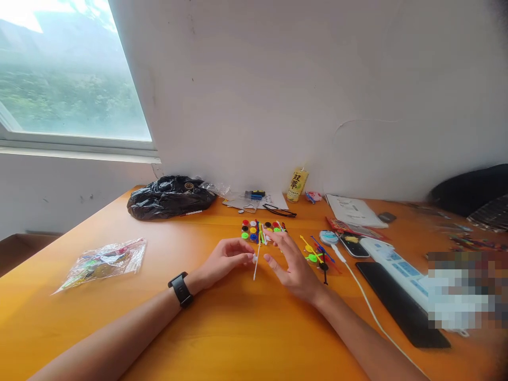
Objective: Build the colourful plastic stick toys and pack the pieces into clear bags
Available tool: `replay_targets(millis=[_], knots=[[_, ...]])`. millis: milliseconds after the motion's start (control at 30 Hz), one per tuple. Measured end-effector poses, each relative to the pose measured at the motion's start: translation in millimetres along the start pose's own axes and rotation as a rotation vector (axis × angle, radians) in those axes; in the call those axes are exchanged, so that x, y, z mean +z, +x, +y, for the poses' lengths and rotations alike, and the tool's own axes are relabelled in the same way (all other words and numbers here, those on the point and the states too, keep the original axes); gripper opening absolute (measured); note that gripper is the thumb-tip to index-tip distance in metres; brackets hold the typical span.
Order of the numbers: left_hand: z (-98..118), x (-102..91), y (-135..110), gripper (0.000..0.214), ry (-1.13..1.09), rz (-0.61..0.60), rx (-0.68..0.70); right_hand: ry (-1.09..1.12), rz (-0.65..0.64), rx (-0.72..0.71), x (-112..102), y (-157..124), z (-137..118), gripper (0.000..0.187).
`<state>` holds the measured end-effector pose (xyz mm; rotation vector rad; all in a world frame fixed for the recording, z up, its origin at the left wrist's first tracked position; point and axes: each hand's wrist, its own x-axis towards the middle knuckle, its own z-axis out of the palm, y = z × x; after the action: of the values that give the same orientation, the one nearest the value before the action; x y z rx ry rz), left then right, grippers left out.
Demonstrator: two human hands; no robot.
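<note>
My left hand (226,261), with a black watch on its wrist, is pinched on a small white plastic piece. A thin white stick (256,264) stands at its fingertips; whether the two are joined I cannot tell. My right hand (291,264) is just right of the stick, its thumb and fingers apart and holding nothing. Behind the hands sit several round plastic discs (253,230) in red, white, black, yellow, green and blue, with coloured sticks among them, partly hidden by my right fingers. Right of that hand lie stick-and-disc pieces (313,257) in yellow, green, blue and black.
A clear bag of coloured parts (105,259) lies on the left. Toward the wall are a black plastic bag (170,198), glasses (280,211) and a yellow drink bottle (297,185). On the right are a phone (354,245), a white cable (363,296) and a dark flat pad (400,304).
</note>
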<state>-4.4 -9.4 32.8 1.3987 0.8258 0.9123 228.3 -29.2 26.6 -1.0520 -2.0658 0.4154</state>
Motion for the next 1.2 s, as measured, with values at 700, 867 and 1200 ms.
replay_targets(millis=[700, 867, 1200], knots=[[2.9, 0.3, 0.0, 0.022, -0.023, 0.155, 0.015, 0.476, -0.278, 0.357, -8.1, -0.3, 15.7, 0.079], [2.4, -0.1, -0.4, 0.021, -0.050, 0.141, 0.024, 0.246, -0.175, 0.308, -3.5, 0.1, 16.7, 0.073], [-7.9, -6.9, 6.5, 0.025, -0.220, 0.153, 0.012, -1.007, 0.063, 0.466, -54.0, 2.6, 42.6, 0.047]])
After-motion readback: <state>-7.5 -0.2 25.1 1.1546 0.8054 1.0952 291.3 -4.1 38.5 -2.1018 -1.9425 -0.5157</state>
